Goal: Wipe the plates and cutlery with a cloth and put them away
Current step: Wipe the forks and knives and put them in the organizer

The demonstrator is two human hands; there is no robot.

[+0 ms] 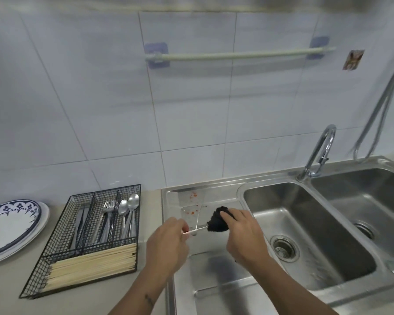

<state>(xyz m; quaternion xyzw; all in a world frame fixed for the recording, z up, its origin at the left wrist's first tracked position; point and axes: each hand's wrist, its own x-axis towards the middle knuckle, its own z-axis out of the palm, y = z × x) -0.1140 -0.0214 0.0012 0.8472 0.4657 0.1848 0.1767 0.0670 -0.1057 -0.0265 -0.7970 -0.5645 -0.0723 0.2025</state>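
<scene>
My left hand (168, 242) pinches the near end of a pale chopstick (197, 230) over the steel drainboard (216, 276). My right hand (241, 233) grips a black cloth (217, 222) wrapped around the chopstick's far end. A black wire cutlery tray (82, 242) on the counter to the left holds knives, forks, spoons (129, 208) and a bundle of pale chopsticks (91, 267). Stacked plates with a blue patterned rim (11, 226) lie at the far left.
Red stains (192, 196) mark the back of the drainboard. A double steel sink (305, 228) with a chrome tap (319, 153) lies to the right. A towel rail (237, 55) hangs on the tiled wall, with a hose (382, 105) at the right edge.
</scene>
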